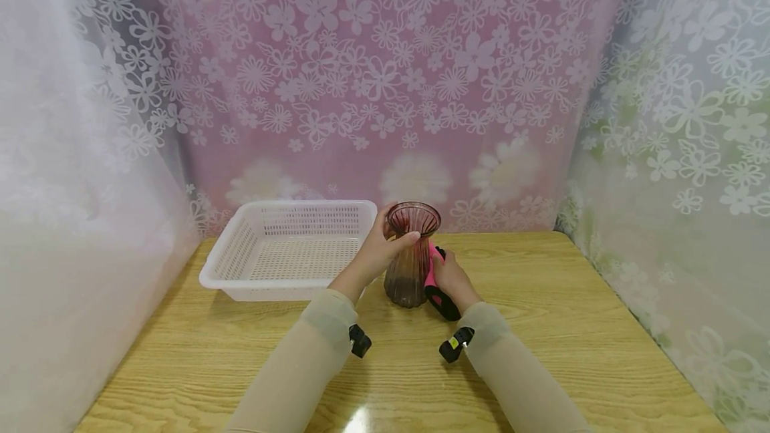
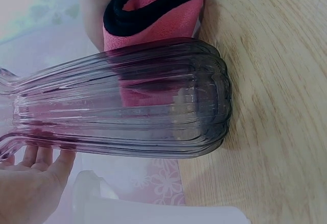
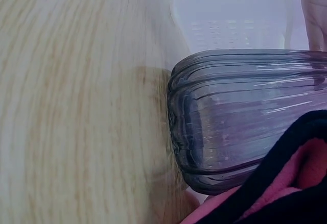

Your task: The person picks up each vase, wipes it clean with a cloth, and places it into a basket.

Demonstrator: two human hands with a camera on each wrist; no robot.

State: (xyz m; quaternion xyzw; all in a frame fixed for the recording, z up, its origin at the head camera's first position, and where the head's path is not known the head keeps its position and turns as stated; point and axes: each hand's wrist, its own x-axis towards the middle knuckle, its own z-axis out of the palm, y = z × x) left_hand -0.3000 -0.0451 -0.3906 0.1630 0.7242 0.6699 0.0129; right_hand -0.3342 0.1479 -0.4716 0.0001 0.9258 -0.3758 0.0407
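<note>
A ribbed glass vase [image 1: 406,272], tinted pink at the top and grey toward its base, stands upright on the table. My left hand [image 1: 380,246] grips it around the neck, with the thumb across the near side. In the left wrist view, the fingers [image 2: 43,160] touch the glass below the flared rim. On the vase's right side, my right hand [image 1: 454,279] holds a folded pink cloth with black edging [image 1: 444,303] against the glass. That cloth [image 2: 153,20] shows through the vase in the left wrist view. The right fingers are mostly hidden behind it.
A white perforated plastic basket [image 1: 259,282] sits left of the vase, close to my left hand. Wood-grain table [image 1: 541,326] extends to the right and in front. Flower-patterned curtains [image 1: 385,85] enclose the back and both sides.
</note>
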